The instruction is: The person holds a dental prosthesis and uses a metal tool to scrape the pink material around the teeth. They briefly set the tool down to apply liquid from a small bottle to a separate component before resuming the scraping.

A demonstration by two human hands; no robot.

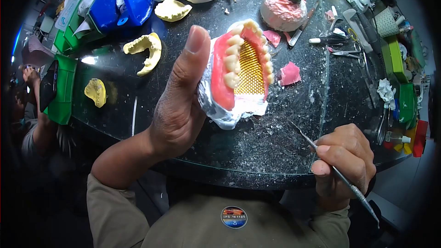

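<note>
My left hand [181,96] holds a denture model [234,73] up over the dark table, thumb along its left side. Cream teeth line pink wax on the model, with a gold mesh across the palate and white plaster below and behind. Most of my left fingers are hidden behind it. Lower right, my right hand [344,160] pinches a thin metal carving tool [342,177], whose pointed tip is directed up and left, apart from the model. A pink wax piece [290,73] lies between the model and the table's right side.
Yellow casts [148,53] lie on the table [183,160] at left. Blue bins [110,4] and green bins [66,87] stand behind them. A pink-coated flask [284,11], a knife [303,25] and scissors [351,53] are further back. Another person's hand [31,77] shows at far left.
</note>
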